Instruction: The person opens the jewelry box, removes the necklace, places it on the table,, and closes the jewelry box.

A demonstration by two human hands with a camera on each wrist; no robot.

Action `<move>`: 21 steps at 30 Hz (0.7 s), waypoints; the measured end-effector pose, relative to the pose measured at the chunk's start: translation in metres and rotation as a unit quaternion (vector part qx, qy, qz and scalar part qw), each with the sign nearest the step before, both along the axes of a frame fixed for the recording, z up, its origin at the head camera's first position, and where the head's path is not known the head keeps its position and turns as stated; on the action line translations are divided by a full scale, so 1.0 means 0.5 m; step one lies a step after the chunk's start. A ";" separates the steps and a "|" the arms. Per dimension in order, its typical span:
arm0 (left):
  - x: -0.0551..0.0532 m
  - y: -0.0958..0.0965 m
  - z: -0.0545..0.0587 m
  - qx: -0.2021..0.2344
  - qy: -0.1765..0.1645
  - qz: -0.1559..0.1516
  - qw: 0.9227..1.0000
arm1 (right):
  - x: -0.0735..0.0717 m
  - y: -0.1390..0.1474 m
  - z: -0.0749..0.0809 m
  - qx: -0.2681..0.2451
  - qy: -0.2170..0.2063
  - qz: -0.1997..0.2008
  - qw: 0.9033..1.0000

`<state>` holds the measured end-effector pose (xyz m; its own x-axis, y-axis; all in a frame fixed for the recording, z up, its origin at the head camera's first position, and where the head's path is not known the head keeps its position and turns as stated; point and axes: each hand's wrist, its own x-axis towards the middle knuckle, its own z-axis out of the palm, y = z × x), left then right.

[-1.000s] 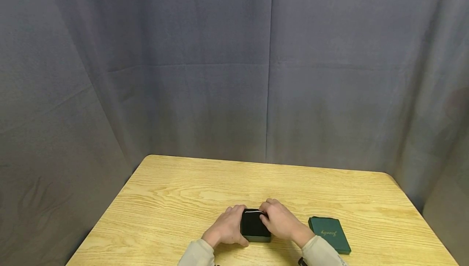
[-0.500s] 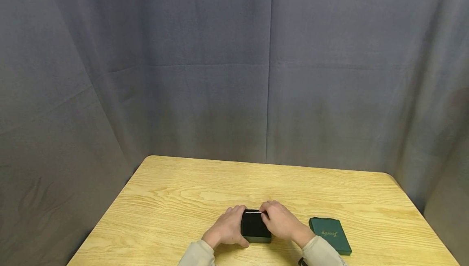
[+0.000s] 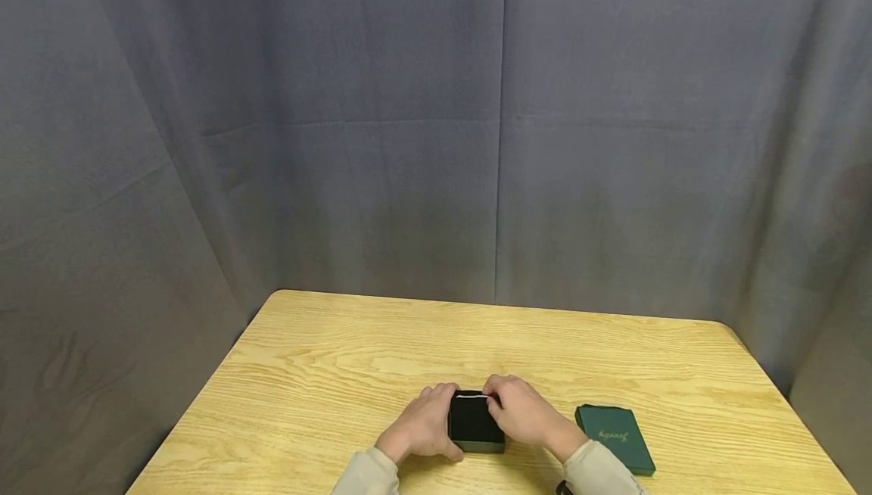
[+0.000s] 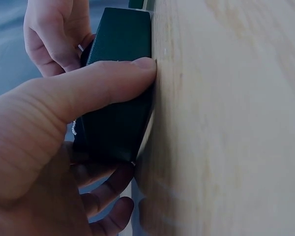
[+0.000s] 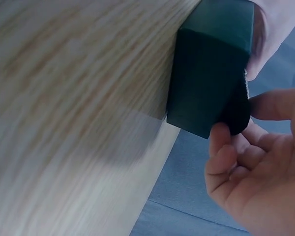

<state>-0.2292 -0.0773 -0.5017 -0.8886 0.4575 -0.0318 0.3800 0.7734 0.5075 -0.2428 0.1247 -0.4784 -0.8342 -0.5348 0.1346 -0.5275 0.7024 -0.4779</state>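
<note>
A small dark green jewelry box sits at the table's near middle, lidless. Inside it lies a black padded insert, with a thin silvery chain across its far end. My left hand grips the box from the left. In the left wrist view its thumb lies along the green near wall, with fingers at the opposite side. My right hand pinches the insert's far right corner; the right wrist view shows the black pad between thumb and fingers, jutting slightly above the box wall.
The green box lid, marked "Jewelry" in gold, lies on the wooden table to the right of my right forearm. Grey curtains hang behind and beside the table.
My right thumb has drawn a little closer to its fingers at the insert's corner. The left hand, box and lid hold essentially the same places.
</note>
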 end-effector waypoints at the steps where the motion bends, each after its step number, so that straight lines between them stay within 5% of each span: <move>1: 0.000 0.000 -0.001 0.000 0.001 0.000 1.000 | 0.000 0.000 0.000 -0.002 0.000 0.001 1.000; 21: 0.003 -0.004 -0.008 0.015 -0.003 0.006 1.000 | -0.007 0.003 -0.013 -0.025 0.016 0.007 1.000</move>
